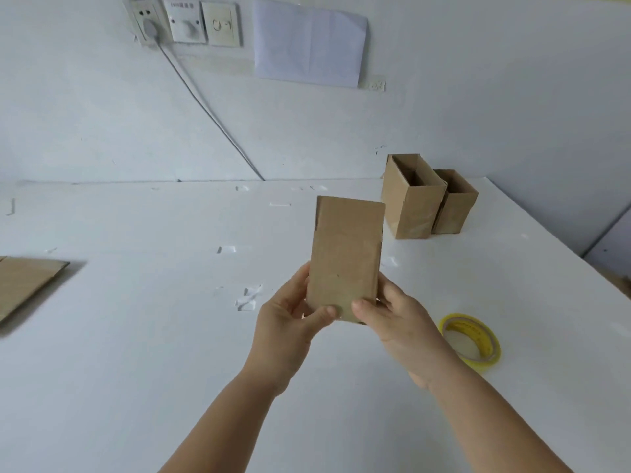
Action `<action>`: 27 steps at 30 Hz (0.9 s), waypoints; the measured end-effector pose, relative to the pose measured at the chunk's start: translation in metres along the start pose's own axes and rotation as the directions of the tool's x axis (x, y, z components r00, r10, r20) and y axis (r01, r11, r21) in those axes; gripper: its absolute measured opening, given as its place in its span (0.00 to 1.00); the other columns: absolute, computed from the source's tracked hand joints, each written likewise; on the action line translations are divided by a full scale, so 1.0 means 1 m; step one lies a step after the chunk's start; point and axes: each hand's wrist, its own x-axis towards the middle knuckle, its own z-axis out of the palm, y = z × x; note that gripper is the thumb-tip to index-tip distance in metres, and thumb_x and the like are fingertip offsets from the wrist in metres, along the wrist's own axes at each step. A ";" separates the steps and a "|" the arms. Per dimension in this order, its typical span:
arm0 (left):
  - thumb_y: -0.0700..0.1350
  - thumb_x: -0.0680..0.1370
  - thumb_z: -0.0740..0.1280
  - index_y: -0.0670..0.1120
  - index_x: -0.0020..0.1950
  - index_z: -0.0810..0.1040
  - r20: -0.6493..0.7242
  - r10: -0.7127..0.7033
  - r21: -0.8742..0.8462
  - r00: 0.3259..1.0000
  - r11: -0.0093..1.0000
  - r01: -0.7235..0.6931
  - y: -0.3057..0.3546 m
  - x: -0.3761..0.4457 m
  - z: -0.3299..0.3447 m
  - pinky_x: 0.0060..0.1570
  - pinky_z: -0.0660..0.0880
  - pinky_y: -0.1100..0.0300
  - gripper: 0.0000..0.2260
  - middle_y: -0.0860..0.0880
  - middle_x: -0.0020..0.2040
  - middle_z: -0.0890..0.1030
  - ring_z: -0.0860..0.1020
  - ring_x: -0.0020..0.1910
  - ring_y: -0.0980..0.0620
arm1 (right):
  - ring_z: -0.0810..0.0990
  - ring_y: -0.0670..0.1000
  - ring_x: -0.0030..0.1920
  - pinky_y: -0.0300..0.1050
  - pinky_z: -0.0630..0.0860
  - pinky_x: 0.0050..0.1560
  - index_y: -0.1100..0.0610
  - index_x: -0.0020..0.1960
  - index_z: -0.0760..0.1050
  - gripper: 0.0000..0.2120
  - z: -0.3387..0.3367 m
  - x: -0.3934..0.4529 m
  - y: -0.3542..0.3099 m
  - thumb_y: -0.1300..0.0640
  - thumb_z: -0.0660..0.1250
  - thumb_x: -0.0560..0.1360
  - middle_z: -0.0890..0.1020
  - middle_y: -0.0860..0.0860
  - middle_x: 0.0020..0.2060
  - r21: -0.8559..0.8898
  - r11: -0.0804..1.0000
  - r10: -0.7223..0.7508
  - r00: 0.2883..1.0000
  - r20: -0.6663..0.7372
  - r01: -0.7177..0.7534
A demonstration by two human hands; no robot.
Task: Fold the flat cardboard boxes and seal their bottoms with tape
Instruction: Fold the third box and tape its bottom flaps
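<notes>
You hold the flat cardboard box [345, 257] upright above the white table [136, 336], your left hand [290, 319] and right hand [399, 319] each pinching its lower end. The tape roll [473, 339] lies just right; two folded boxes [426, 199] stand behind; a flat cardboard stack [24, 281] lies far left.

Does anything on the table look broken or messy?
Yes, a bit. The white table top has gouged, torn dents, the biggest just left of the hands. The two folded boxes stand upright and tidy.
</notes>
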 end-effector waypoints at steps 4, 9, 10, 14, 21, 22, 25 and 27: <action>0.36 0.73 0.70 0.56 0.64 0.77 -0.144 0.078 0.294 0.986 0.955 -0.033 -0.005 0.013 -0.001 0.60 0.75 0.50 0.23 0.61 0.58 0.81 0.78 0.59 0.58 | 0.81 0.39 0.51 0.38 0.75 0.52 0.40 0.67 0.69 0.24 0.004 0.003 0.000 0.54 0.67 0.74 0.82 0.37 0.52 -0.051 0.999 0.006 0.992 -0.130 -0.013; 0.38 0.73 0.69 0.60 0.53 0.76 -0.183 0.100 0.439 0.978 0.898 -0.009 -0.004 0.034 0.014 0.52 0.76 0.65 0.18 0.65 0.50 0.81 0.79 0.52 0.63 | 0.78 0.42 0.53 0.35 0.74 0.48 0.42 0.72 0.65 0.28 -0.005 0.021 0.005 0.53 0.66 0.73 0.80 0.41 0.56 -0.243 0.969 -0.040 0.959 -0.279 -0.030; 0.38 0.73 0.69 0.59 0.56 0.77 -0.174 0.106 0.463 0.979 0.886 -0.014 -0.004 0.039 0.016 0.51 0.76 0.66 0.18 0.65 0.50 0.81 0.79 0.52 0.64 | 0.78 0.42 0.53 0.36 0.74 0.49 0.43 0.72 0.65 0.28 -0.007 0.027 0.006 0.52 0.66 0.73 0.80 0.41 0.56 -0.268 0.963 -0.052 0.955 -0.293 -0.030; 0.40 0.74 0.67 0.59 0.62 0.78 -0.169 0.084 0.530 0.982 0.848 0.018 -0.007 0.066 0.026 0.42 0.75 0.71 0.20 0.65 0.44 0.82 0.80 0.45 0.67 | 0.78 0.42 0.52 0.36 0.75 0.52 0.45 0.71 0.68 0.27 -0.017 0.054 0.017 0.53 0.68 0.73 0.81 0.42 0.56 -0.274 0.962 -0.078 0.936 -0.342 -0.020; 0.41 0.76 0.65 0.56 0.66 0.77 -0.209 0.037 0.567 0.977 0.818 0.090 -0.022 0.136 0.045 0.39 0.72 0.73 0.20 0.58 0.49 0.83 0.80 0.43 0.64 | 0.79 0.43 0.47 0.39 0.77 0.50 0.50 0.67 0.73 0.21 -0.042 0.120 0.033 0.57 0.69 0.74 0.82 0.46 0.53 -0.285 0.958 -0.125 0.893 -0.433 -0.004; 0.41 0.76 0.65 0.56 0.67 0.76 -0.217 0.034 0.576 0.976 0.811 0.100 -0.024 0.147 0.049 0.41 0.74 0.70 0.20 0.57 0.51 0.83 0.80 0.45 0.62 | 0.80 0.43 0.46 0.39 0.77 0.49 0.51 0.64 0.76 0.18 -0.046 0.130 0.036 0.57 0.69 0.74 0.83 0.45 0.51 -0.279 0.960 -0.122 0.889 -0.442 -0.006; 0.41 0.76 0.63 0.55 0.68 0.75 -0.226 0.043 0.613 0.973 0.783 0.108 -0.036 0.181 0.059 0.46 0.77 0.63 0.21 0.55 0.53 0.82 0.80 0.47 0.58 | 0.81 0.44 0.47 0.42 0.78 0.48 0.52 0.58 0.78 0.12 -0.056 0.162 0.047 0.58 0.68 0.74 0.83 0.44 0.46 -0.261 0.965 -0.110 0.875 -0.471 -0.019; 0.40 0.77 0.63 0.56 0.67 0.75 -0.224 0.032 0.622 0.974 0.774 0.118 -0.046 0.205 0.065 0.48 0.77 0.62 0.20 0.54 0.52 0.83 0.80 0.47 0.57 | 0.80 0.44 0.45 0.41 0.78 0.47 0.53 0.55 0.78 0.10 -0.062 0.183 0.057 0.59 0.68 0.74 0.82 0.44 0.45 -0.243 0.970 -0.094 0.868 -0.488 -0.031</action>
